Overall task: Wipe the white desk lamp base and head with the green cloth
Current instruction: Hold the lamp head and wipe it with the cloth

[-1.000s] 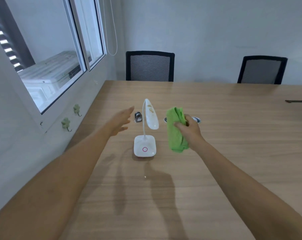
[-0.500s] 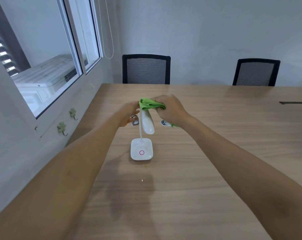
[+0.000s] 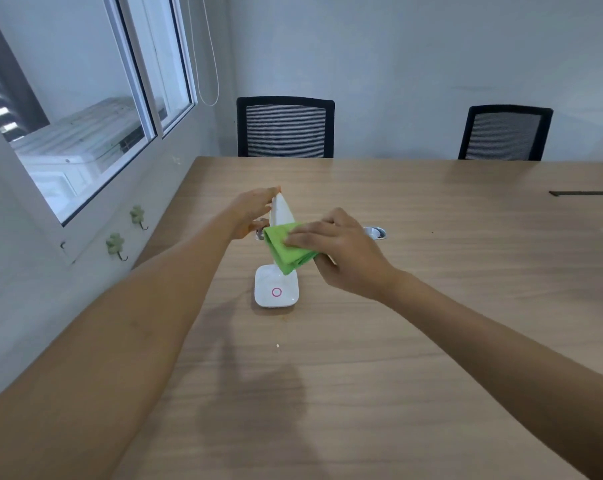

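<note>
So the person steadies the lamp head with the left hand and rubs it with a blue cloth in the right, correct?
Not quite: the head view shows the cloth is green. Otherwise yes: left hand steadies the lamp head, right hand rubs.

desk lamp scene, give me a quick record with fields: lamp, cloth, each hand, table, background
lamp: white desk lamp, head tilted up, square base with a pink ring, standing on the table
cloth: green cloth, folded, pressed against the lamp head's lower part
left hand: left hand steadying the lamp head from the window side
right hand: right hand holding the cloth
table: wooden table, small crumbs near the base
background: two black chairs, window on the left
</note>
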The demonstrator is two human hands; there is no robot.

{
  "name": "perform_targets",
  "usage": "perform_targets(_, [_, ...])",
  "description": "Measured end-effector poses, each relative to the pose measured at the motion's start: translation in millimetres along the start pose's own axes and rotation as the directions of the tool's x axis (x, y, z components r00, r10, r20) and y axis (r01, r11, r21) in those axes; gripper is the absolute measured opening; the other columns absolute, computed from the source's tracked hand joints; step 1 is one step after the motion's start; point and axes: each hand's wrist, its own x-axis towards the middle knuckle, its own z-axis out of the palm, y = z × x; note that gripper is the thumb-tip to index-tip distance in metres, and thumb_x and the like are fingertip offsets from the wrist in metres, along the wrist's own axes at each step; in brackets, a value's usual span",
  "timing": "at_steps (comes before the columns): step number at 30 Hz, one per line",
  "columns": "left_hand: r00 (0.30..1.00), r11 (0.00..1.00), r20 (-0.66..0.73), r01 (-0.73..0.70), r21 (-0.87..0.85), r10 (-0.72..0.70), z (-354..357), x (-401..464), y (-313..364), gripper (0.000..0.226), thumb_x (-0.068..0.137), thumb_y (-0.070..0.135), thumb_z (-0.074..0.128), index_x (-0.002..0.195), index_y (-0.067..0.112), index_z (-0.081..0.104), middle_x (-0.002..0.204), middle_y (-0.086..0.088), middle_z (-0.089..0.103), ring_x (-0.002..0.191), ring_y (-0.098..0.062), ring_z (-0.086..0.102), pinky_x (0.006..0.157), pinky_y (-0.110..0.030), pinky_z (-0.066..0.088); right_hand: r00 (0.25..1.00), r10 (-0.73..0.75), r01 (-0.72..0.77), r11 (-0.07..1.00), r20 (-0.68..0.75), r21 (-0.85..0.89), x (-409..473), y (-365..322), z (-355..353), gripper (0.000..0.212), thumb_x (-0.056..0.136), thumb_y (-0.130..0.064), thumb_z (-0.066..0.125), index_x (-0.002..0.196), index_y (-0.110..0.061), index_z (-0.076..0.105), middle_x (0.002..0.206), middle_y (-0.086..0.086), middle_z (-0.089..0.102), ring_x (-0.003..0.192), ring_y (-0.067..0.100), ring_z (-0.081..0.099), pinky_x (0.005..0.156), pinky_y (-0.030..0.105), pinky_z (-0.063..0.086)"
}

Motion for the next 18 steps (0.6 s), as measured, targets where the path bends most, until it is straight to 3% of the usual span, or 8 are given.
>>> perform_targets(5, [1.0, 1.0, -0.004, -0.004, -0.009, 0.004, 3.0, -0.4, 1.4, 0.042, 0.088, 0.043, 0.058, 0.121, 0.018, 0.061, 0.117, 0.005, 0.06, 0.116, -0.012, 0.054, 0.09, -0.03, 0.043, 0.991, -0.118, 0.114, 0.991, -0.065, -0.064, -22.1, -8.5, -8.5, 0.039, 0.082, -0.003, 0.045, 0.109, -0.016, 0.07, 0.114, -0.004, 0.071, 0.082, 0.032, 0.057, 0.074, 0.043, 0.053])
perform_targets(11, [0.998, 0.998, 0.058, 0.0, -0.055, 0.003, -0.6, -0.1, 0.1, 0.011, 0.093, 0.029, 0.055, 0.099, 0.025, 0.062, 0.112, 0.003, 0.059, 0.121, -0.018, 0.052, 0.106, -0.037, 0.038, 0.993, 0.075, -0.084, 0.992, -0.096, -0.096, 20.1, 9.3, -11.5, 0.049, 0.073, -0.003, 0.037, 0.11, -0.016, 0.068, 0.111, -0.003, 0.072, 0.08, 0.032, 0.056, 0.073, 0.041, 0.052])
perform_targets(13, [0.993, 0.995, 0.119, 0.001, -0.095, 0.011, -1.8, -0.2, -1.5, 0.018, 0.095, 0.017, 0.047, 0.091, 0.026, 0.062, 0.111, 0.003, 0.057, 0.115, -0.017, 0.048, 0.099, -0.032, 0.039, 0.988, 0.14, -0.148, 0.983, -0.071, -0.108, 40.5, 15.7, -6.5, 0.051, 0.072, -0.004, 0.035, 0.108, -0.016, 0.068, 0.109, -0.002, 0.072, 0.08, 0.032, 0.053, 0.074, 0.041, 0.051])
perform_targets(18, [0.996, 0.996, 0.085, 0.033, -0.085, -0.026, -3.5, -2.6, 1.0, 0.017, 0.093, 0.024, 0.047, 0.086, 0.027, 0.061, 0.093, 0.007, 0.059, 0.102, -0.014, 0.051, 0.081, -0.025, 0.044, 0.959, 0.239, -0.223, 0.968, 0.151, -0.116, 71.3, 17.1, 1.3, 0.05, 0.079, 0.0, 0.043, 0.119, -0.021, 0.064, 0.12, -0.001, 0.068, 0.099, 0.033, 0.047, 0.088, 0.044, 0.044])
